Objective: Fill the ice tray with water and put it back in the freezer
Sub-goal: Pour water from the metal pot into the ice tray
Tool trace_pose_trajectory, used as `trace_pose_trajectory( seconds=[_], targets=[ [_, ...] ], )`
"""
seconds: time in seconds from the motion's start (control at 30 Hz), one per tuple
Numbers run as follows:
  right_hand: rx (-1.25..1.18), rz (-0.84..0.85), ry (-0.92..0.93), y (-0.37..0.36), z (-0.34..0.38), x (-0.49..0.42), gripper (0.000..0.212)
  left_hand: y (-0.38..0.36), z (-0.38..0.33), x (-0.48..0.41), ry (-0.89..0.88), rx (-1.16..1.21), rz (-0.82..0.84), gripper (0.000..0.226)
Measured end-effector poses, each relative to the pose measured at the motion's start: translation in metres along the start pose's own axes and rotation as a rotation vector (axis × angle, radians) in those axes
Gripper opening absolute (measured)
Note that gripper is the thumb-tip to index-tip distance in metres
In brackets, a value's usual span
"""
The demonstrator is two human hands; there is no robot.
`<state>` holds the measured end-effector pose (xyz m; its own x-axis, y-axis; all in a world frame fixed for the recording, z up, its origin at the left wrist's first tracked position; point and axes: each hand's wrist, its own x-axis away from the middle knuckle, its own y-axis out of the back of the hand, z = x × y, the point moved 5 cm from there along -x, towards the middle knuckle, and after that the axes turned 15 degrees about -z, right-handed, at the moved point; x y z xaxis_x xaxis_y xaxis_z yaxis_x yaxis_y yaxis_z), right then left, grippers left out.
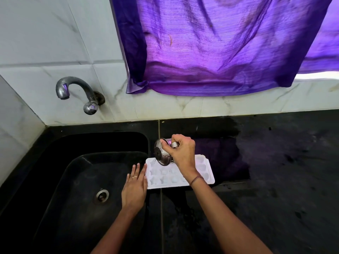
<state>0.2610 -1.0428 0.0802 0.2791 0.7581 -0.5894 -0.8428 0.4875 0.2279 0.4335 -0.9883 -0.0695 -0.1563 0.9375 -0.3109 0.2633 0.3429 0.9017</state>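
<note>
A white ice tray (205, 169) lies flat on the black counter just right of the sink. My right hand (181, 153) grips a small steel cup (162, 154) by its handle and holds it tipped leftward over the tray's far left cells, with a thin trickle of water falling from it. My left hand (135, 186) rests flat with fingers together against the tray's left end, at the sink's edge. My right wrist hides part of the tray's middle.
A black sink (73, 180) with a steel drain (102, 196) takes up the left. A metal tap (77, 92) juts from the white tiled wall above it. A purple curtain (220, 46) hangs over the wall. The black counter (284, 180) stretches right, partly wet.
</note>
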Motion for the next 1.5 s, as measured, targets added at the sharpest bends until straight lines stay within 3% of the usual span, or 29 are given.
trace_pose_trajectory(
  seconds=[0.17,0.37,0.67,0.93,1.5],
  targets=[
    [-0.021,-0.022,-0.026,0.004,-0.001,-0.001,0.053,0.0,0.0,0.0,-0.003,-0.009,0.007,0.075],
    [-0.103,-0.078,-0.193,0.008,-0.012,0.005,0.053,0.0,0.0,0.0,0.003,0.0,0.001,0.074],
    [-0.114,-0.013,-0.27,0.005,-0.025,0.025,0.049,0.001,0.0,0.001,0.006,-0.011,0.026,0.077],
    [-0.074,0.024,-0.136,0.005,-0.014,0.03,0.059,0.005,-0.004,0.001,0.014,0.006,0.035,0.08],
    [0.006,0.061,0.052,0.006,-0.01,0.031,0.051,0.0,0.0,0.0,0.005,0.018,0.012,0.075]
  ],
)
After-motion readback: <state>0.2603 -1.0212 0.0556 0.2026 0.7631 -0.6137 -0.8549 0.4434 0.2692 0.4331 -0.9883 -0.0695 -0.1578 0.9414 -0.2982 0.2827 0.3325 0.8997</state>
